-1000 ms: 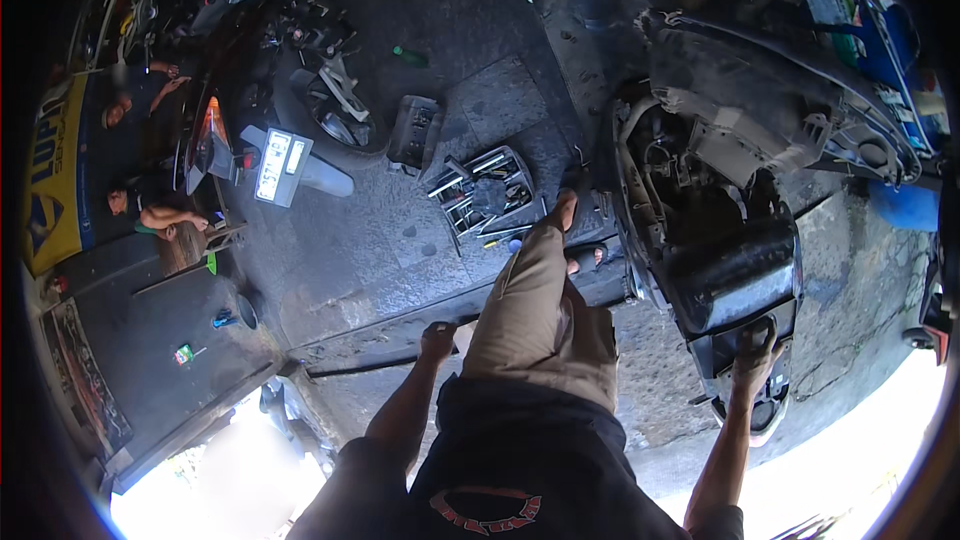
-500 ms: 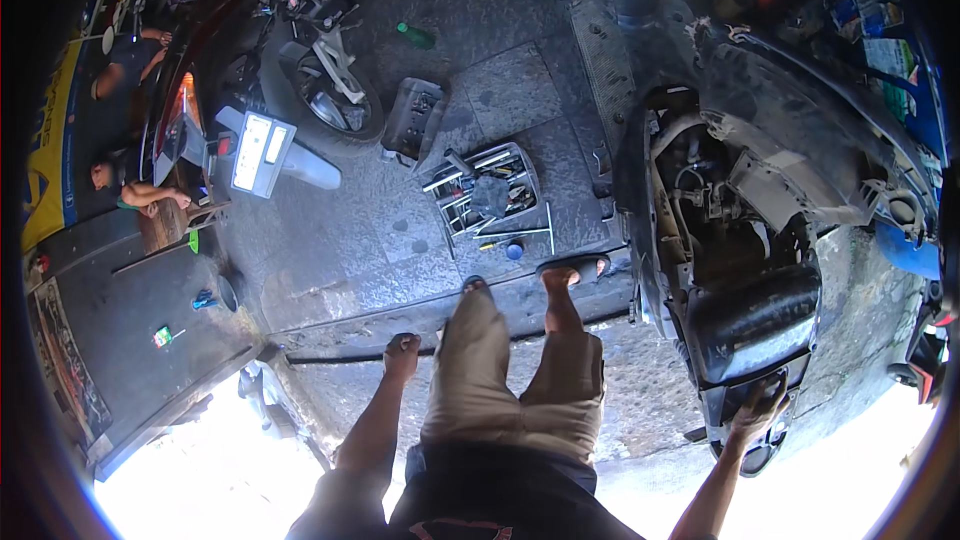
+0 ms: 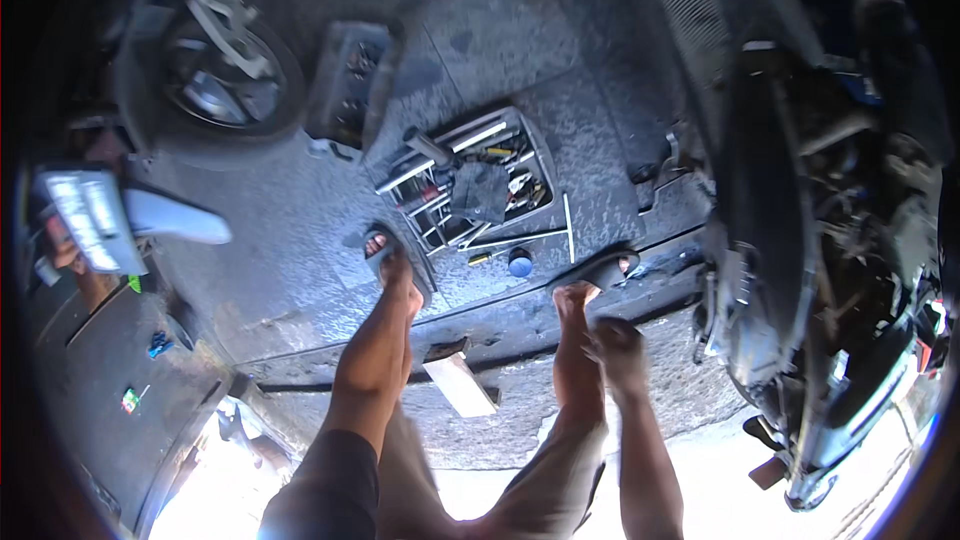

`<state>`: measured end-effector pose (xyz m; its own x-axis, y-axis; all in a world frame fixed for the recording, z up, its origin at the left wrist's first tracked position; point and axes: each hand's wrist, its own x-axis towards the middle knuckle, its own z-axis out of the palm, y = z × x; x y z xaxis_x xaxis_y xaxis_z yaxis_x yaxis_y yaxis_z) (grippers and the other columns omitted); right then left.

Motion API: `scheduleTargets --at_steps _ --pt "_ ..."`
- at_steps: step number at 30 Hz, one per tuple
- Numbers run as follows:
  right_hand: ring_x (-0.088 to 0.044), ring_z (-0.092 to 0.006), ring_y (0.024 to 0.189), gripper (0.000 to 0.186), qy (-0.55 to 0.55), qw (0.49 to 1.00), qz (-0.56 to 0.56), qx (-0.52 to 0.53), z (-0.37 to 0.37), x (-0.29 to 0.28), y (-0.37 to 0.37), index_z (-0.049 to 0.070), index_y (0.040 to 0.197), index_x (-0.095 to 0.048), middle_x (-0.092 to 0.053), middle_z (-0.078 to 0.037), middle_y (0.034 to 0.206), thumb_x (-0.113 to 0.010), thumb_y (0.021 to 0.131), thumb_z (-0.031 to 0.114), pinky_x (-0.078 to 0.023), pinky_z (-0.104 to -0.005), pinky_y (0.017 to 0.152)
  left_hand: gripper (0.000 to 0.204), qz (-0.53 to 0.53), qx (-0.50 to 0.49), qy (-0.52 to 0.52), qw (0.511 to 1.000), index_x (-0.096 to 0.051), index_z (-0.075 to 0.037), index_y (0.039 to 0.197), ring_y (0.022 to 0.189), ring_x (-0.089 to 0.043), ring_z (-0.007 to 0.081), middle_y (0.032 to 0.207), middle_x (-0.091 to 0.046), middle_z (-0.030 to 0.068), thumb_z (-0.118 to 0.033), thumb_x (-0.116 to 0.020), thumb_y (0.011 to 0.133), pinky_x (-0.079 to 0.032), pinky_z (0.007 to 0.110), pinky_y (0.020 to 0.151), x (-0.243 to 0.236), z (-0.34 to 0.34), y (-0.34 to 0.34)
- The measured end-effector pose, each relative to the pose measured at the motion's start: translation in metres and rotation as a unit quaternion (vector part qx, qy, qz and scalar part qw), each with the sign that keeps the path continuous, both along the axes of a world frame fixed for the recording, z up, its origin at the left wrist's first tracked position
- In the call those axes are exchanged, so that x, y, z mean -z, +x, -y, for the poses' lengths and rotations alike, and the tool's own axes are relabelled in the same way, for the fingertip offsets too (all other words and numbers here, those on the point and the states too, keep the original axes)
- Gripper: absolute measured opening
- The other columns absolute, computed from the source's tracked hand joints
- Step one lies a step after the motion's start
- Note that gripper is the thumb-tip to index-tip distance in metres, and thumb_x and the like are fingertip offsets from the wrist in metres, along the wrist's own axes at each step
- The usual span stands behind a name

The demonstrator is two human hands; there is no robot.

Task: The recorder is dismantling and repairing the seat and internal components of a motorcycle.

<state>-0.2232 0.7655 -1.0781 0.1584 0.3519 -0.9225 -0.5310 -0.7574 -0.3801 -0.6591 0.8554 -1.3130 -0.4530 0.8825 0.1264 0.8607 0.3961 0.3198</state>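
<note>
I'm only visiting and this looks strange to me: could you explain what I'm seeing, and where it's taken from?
There is no robot here, just a person with bare hands. A wide camera worn on the head looks down, so straight edges bend near the rim. The right hand hangs beside the right leg, blurred, with nothing visible in it. The left hand is hard to tell from the left leg, so I can't say whether it holds anything. On the floor lie a tray of tools, two rods and a blue lid. A motorbike stands at the right.
</note>
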Motion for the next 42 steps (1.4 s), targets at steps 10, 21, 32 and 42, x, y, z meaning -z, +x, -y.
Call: scheduleTargets --at_steps 10,21,32,42 --pt "-0.07 -0.0389 0.101 0.083 -0.255 0.852 0.256 -0.379 -0.04 0.333 -0.096 -0.005 0.1 -0.074 -0.072 -0.027 0.102 -0.066 0.076 0.074 -0.054 -0.0482 0.089 0.093 0.12 -0.233 -0.435 0.862 -0.069 0.008 0.112 0.11 -0.065 0.0401 0.116 -0.068 0.0272 -0.077 -0.039 0.091 -0.048 0.05 0.092 0.11 -0.017 0.031" --pt "-0.068 -0.034 0.11 0.056 -0.3 0.904 0.228 -0.2 -0.043 0.362 -0.112 0.005 0.103 -0.076 -0.072 -0.019 0.114 -0.082 0.072 0.051 -0.052 -0.0446 0.094 0.076 0.443 -0.279 -0.215 0.824 -0.059 0.007 0.124 0.099 -0.064 0.0221 0.12 -0.064 0.0155 -0.063 -0.055 0.095 -0.049 0.038 0.087 0.08 -0.087 0.131" --pt "-0.071 -0.0339 0.1 0.055 -0.364 0.903 0.228 -0.019 -0.062 0.35 -0.126 0.001 0.097 -0.077 -0.073 -0.02 0.106 -0.078 0.071 0.05 -0.054 -0.0457 0.088 0.052 0.59 -0.201 -0.199 0.756 -0.06 0.005 0.116 0.08 -0.071 0.0253 0.103 -0.068 0.0151 -0.043 -0.063 0.097 -0.062 0.04 0.069 0.055 -0.274 0.266" --pt "-0.066 -0.0437 0.075 0.041 -0.171 0.901 0.37 -0.148 -0.025 0.347 -0.08 -0.003 0.076 -0.064 -0.066 -0.027 0.08 -0.053 0.09 0.033 -0.048 -0.0501 0.065 0.019 0.169 0.267 -0.287 0.905 -0.059 -0.003 0.094 0.084 -0.064 0.0471 0.087 -0.066 0.0268 -0.021 -0.052 0.097 -0.05 0.056 0.072 0.078 -0.09 0.215"
